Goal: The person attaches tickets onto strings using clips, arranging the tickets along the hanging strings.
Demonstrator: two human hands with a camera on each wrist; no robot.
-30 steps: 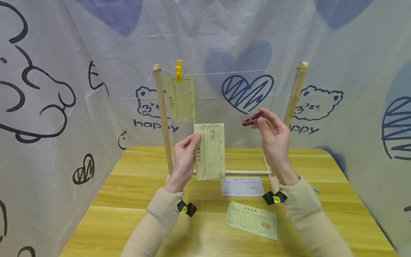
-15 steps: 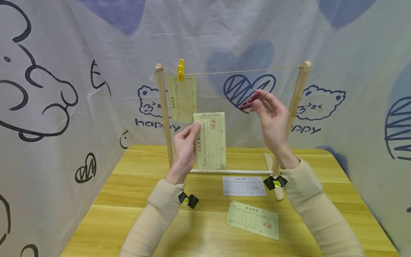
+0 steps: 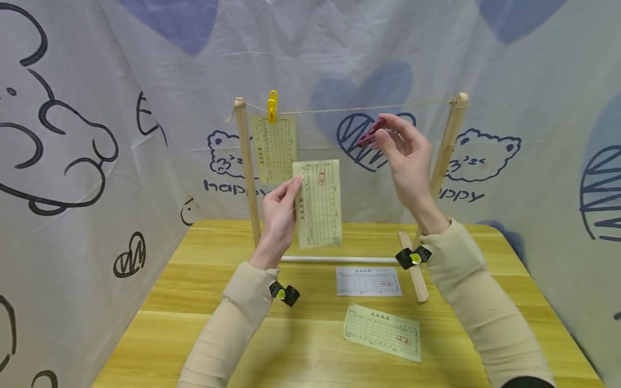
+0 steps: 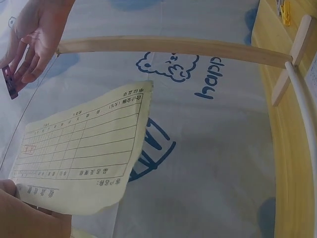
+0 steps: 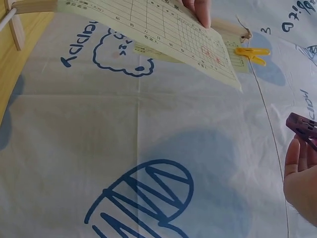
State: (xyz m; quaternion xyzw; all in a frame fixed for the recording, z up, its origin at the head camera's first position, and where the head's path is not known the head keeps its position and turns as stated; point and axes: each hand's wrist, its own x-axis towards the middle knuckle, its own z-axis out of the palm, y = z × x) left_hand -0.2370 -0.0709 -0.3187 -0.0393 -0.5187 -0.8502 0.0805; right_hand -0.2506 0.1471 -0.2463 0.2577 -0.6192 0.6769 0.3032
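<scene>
My left hand [image 3: 278, 218] pinches a pale yellow receipt slip [image 3: 319, 210] by its left edge, holding it upright below the string [image 3: 335, 111]. The slip's top edge is lower than the string. To the right, my right hand [image 3: 407, 161] pinches a dark purple-red clothespin [image 3: 371, 133] between thumb and fingers, its tip pointing down and left, a little under the string. The right wrist view has this clothespin [image 5: 301, 125] at its right edge. A yellow clothespin [image 3: 273, 108] fixes another yellow slip [image 3: 276, 153] to the string's left end.
Two wooden posts [image 3: 247, 172], joined low down by a white rod [image 3: 339, 260], carry the string. On the wooden table [image 3: 194, 302] lie a white slip [image 3: 368, 282] and another yellow slip [image 3: 383, 332]. Small clothespins [image 4: 286, 12] show at the left wrist view's top right corner.
Both hands have risen toward the string, lifting the slip and the purple-red clothespin. The right hand has also come slightly left. The hanging slip stays in place.
</scene>
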